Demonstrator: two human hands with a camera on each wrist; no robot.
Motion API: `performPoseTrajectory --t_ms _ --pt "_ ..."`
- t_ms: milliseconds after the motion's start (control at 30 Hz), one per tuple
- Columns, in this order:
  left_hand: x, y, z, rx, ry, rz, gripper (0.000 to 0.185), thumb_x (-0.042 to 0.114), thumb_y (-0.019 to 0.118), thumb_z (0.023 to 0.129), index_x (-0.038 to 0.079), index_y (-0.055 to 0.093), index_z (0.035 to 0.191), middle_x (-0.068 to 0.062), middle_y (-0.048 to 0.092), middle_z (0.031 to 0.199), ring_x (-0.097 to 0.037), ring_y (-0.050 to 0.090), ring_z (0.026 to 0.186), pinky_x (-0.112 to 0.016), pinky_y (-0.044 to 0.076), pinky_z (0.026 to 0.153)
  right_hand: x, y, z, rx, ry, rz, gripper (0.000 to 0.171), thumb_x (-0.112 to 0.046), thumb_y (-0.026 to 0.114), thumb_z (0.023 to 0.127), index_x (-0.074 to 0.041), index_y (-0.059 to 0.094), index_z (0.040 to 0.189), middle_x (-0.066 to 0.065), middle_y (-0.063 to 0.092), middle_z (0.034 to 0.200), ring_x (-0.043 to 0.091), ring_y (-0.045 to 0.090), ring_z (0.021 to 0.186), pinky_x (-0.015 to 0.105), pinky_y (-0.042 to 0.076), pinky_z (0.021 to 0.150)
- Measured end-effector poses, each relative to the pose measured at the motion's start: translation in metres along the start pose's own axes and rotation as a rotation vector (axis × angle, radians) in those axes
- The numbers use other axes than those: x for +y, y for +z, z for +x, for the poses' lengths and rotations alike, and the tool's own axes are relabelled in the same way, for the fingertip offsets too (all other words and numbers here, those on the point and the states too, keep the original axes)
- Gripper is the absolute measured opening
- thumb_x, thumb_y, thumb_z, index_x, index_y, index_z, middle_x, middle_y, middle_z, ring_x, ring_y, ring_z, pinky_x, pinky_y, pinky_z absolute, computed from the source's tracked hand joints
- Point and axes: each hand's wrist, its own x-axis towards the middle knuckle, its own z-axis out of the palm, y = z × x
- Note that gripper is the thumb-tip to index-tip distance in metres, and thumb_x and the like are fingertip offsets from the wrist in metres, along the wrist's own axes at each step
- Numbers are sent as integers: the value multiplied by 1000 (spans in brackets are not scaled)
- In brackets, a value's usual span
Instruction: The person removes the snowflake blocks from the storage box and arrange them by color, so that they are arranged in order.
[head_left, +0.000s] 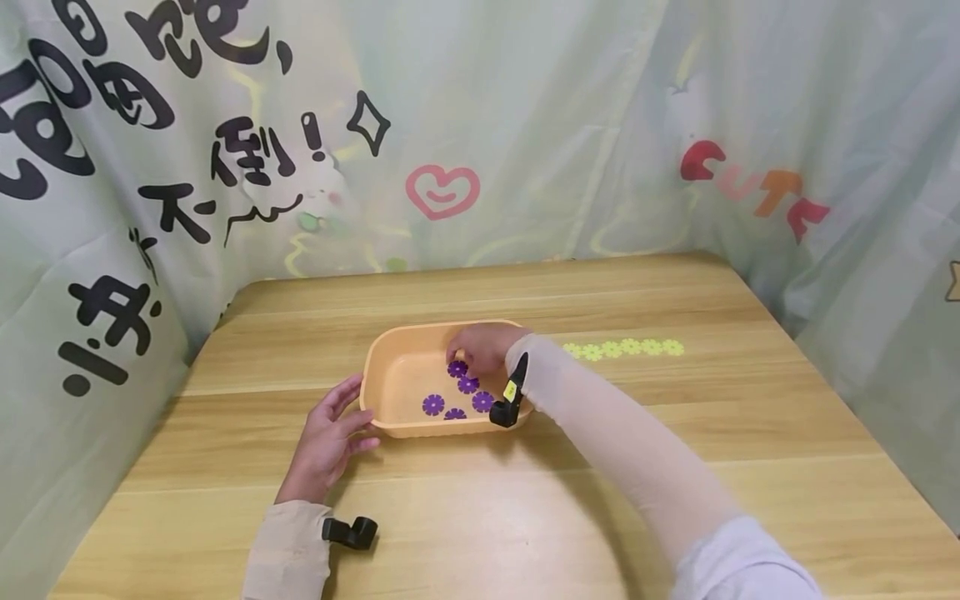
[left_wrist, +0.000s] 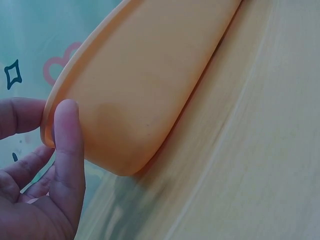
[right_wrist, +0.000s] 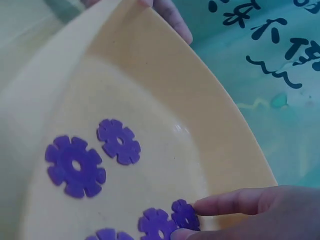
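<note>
A light-orange plastic basin (head_left: pixel 405 427) stands on the table, several purple notched discs (head_left: pixel 433 405) lying on its floor. At its left end my left hand (head_left: pixel 327 440) grips the rim; the left wrist view shows the thumb (left_wrist: pixel 68 145) on the outer wall and other fingers behind the rim. My right hand (head_left: pixel 486 347) reaches inside at the far right. In the right wrist view, its thumb and index finger (right_wrist: pixel 230 202) pinch one purple disc (right_wrist: pixel 185 216). Another disc (right_wrist: pixel 154 225) lies right beside that one. The right hand's remaining fingers are hidden.
Several yellow notched discs (head_left: pixel 630 347) form a row on the wooden table (head_left: pixel 480 517), right of the basin and partly behind the right forearm. A printed curtain (head_left: pixel 525 100) hangs around the table's back and sides. Each wrist wears a black camera mount (head_left: pixel 351 533).
</note>
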Motion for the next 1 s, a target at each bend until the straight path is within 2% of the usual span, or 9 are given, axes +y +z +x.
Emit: performPoseTrajectory --t_ms 167,333,433,533,600,733,867,1000 --pt "0 0 0 0 -1 -5 65 -10 53 92 7 30 150 -11 31 148 -13 55 73 -25 60 60 -1 4 0 18 7 34 29 -9 71 87 -26 64 110 -4 56 74 10 52 72 23 46 68" --pt "0 0 0 1 -2 -4 65 -10 53 92 7 30 150 -11 31 149 -13 55 72 -25 60 60 -3 6 -5 8 16 199 29 0 70 84 -21 61 103 -4 50 67 12 49 67 25 45 69" --pt "0 0 0 2 -3 0 64 -10 53 92 7 30 150 -11 31 149 -12 54 72 -25 60 60 -4 6 -6 4 7 223 30 1 71 83 -19 59 101 -4 46 66 12 46 64 25 44 68" --pt "0 0 0 -1 -1 -1 64 -10 53 92 7 30 150 -11 31 149 -12 54 72 -25 59 59 -4 6 -6 2 -5 209 29 2 71 83 -18 57 98 -3 50 74 13 48 70 24 43 69" --pt "0 0 0 -4 2 -4 65 -10 53 92 7 30 150 -12 31 149 -12 54 72 -24 59 59 -5 6 -6 -2 7 237 26 6 65 84 -15 58 97 -1 54 82 15 51 76 25 43 70" --pt "0 0 0 -8 5 -12 65 -10 53 92 6 30 150 -13 31 148 -12 54 72 -24 59 59 -6 3 -6 -11 51 197 20 5 58 87 -13 60 94 0 57 89 16 53 82 25 43 69" --pt "0 0 0 -9 7 -12 64 -10 53 92 6 30 150 -12 31 148 -12 54 72 -24 59 59 -7 -1 -6 -11 51 66 10 -6 63 92 -15 59 91 -1 57 88 15 53 82 23 44 67" --pt "0 0 -1 -7 7 -8 65 -10 53 92 6 30 150 -12 31 148 -12 54 72 -24 59 59 -5 -4 -8 -6 31 53 7 -11 63 94 -16 58 91 -2 58 87 15 53 82 24 46 70"
